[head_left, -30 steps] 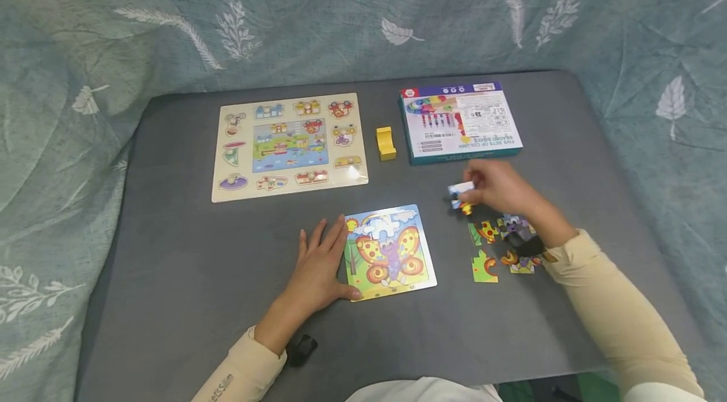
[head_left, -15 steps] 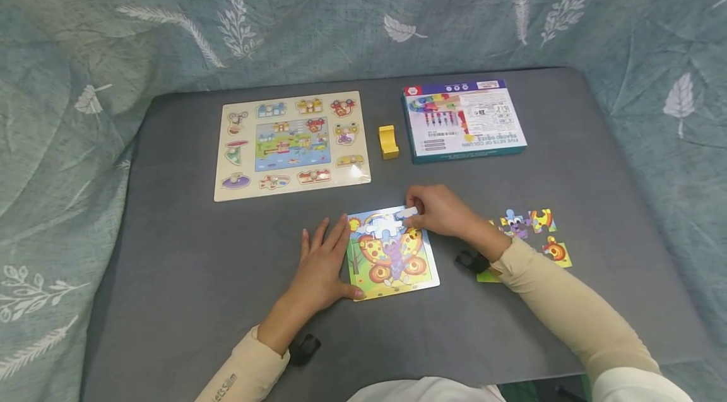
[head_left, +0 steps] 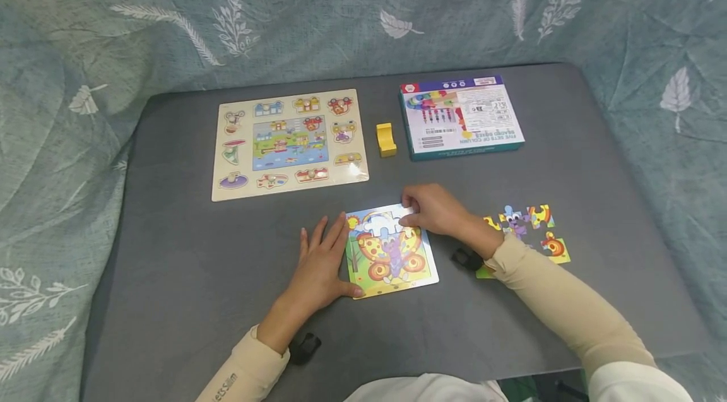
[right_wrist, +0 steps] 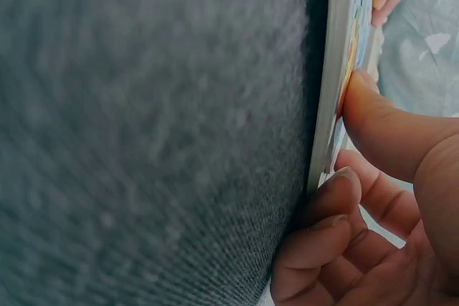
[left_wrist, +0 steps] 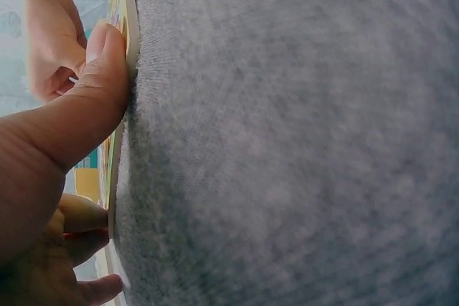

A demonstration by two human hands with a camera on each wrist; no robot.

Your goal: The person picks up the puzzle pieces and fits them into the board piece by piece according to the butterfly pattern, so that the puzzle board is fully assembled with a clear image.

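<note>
A square butterfly jigsaw puzzle (head_left: 389,263) lies flat on the table, a white gap (head_left: 377,224) showing near its top. My left hand (head_left: 318,266) steadies the left side with spread fingers, its thumb (left_wrist: 107,69) resting at the near corner. At the top right corner, my right hand (head_left: 436,209) pinches a puzzle piece (right_wrist: 340,132) against the board, thumb on its face and fingers curled by the edge. The hand mostly hides that piece in the head view.
Several loose puzzle pieces (head_left: 541,216) lie to the right, partly behind the right forearm. Farther back are a wooden peg puzzle (head_left: 289,143), a small yellow block (head_left: 385,140) and a flat box (head_left: 462,118). A patterned cloth (head_left: 341,17) hangs behind the grey table (head_left: 187,276).
My right hand has carried a puzzle piece left from the loose pieces to the board's top right corner, and lowered it there. My left hand has stayed in place.
</note>
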